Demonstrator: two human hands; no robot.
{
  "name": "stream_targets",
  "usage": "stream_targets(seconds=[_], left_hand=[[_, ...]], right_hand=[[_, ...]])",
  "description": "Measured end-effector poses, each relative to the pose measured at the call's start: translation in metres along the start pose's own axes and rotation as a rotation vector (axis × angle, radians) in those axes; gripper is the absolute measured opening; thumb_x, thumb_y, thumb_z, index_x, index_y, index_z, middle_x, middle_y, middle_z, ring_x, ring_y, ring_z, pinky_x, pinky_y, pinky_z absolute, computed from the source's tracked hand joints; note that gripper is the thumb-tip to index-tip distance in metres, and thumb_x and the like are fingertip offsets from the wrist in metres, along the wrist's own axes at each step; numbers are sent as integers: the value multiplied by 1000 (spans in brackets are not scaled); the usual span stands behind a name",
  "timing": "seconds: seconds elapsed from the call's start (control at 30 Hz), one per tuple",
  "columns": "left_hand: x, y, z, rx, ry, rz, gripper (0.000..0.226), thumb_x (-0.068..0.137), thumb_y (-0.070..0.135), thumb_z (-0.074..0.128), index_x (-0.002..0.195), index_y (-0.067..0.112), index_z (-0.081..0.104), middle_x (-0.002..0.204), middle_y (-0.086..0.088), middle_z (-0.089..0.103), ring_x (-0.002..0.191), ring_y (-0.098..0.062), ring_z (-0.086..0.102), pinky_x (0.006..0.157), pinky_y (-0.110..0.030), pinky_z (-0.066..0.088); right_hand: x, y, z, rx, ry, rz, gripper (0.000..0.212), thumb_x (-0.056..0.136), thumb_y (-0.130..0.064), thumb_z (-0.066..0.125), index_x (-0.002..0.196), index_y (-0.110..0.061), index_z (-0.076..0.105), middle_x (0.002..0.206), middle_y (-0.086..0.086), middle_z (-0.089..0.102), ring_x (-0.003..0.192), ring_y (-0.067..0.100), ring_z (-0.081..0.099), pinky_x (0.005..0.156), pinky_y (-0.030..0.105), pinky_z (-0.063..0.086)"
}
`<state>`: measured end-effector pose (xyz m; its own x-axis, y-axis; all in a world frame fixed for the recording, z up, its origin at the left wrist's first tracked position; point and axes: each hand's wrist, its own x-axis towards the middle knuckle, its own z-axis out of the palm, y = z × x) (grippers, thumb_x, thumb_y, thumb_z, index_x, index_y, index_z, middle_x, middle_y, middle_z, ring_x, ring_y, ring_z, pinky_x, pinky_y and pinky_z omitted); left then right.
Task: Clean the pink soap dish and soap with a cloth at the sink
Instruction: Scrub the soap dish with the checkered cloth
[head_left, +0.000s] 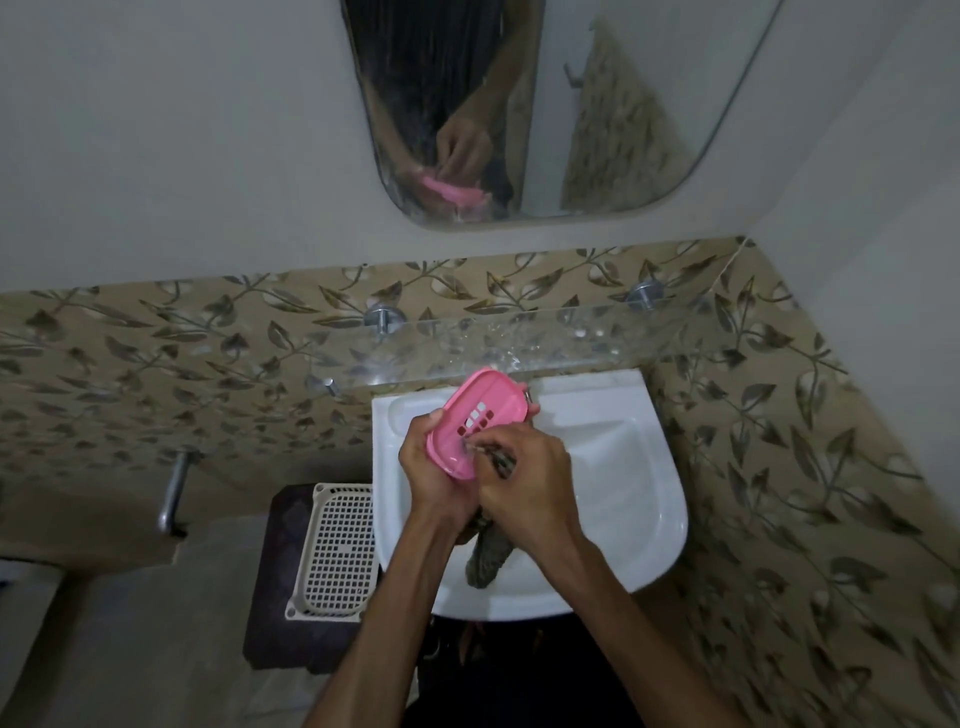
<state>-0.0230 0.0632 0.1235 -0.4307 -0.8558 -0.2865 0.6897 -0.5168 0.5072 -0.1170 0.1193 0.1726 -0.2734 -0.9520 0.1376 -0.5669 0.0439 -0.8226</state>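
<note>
The pink soap dish (485, 408), an oval tray with drain slots, is held tilted over the white sink (649, 499). My left hand (434, 467) grips its near left edge from below. My right hand (524, 480) holds a grey-green cloth (485, 564) and presses part of it against the dish's near end. The rest of the cloth hangs down into the basin. No soap is visible.
A clear glass shelf (519, 338) on metal pegs runs along the leaf-patterned tile wall above the sink. A mirror (519, 104) hangs higher up. A white perforated basket (337, 551) sits on a dark stand left of the sink. A metal bar (174, 488) sticks out at left.
</note>
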Motion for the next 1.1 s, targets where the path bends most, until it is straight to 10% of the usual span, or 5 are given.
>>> stream_targets(seconds=[0.33,0.53,0.67,1.1], left_hand=[[6,-3,10,-261,-438,-56,81,101,38,-4,154,-17,23,156,-41,34,150,-48,33,125,-48,20],[15,-14,16,-43,-238,-50,70,92,40,54,139,-12,57,138,-35,60,130,-48,60,108,-49,50],[14,-18,26,-21,-235,-83,86,89,44,45,154,-12,34,159,-39,33,147,-57,32,126,-58,23],[18,-25,31,-53,-154,-31,85,91,43,44,155,-11,33,160,-38,33,143,-52,39,125,-56,25]], right_hand=[[-1,-4,0,74,57,45,21,83,-10,78,99,-22,85,94,-8,82,84,4,75,82,23,62],[10,6,-18,45,27,-16,22,83,-9,79,98,-24,85,90,-9,82,80,2,74,78,17,59],[13,7,-29,26,-110,-13,24,81,-11,78,98,-25,85,91,-12,81,85,0,74,81,10,56],[21,9,-45,-119,-174,-67,23,82,-16,72,97,-29,84,93,-11,81,83,9,74,80,31,61]])
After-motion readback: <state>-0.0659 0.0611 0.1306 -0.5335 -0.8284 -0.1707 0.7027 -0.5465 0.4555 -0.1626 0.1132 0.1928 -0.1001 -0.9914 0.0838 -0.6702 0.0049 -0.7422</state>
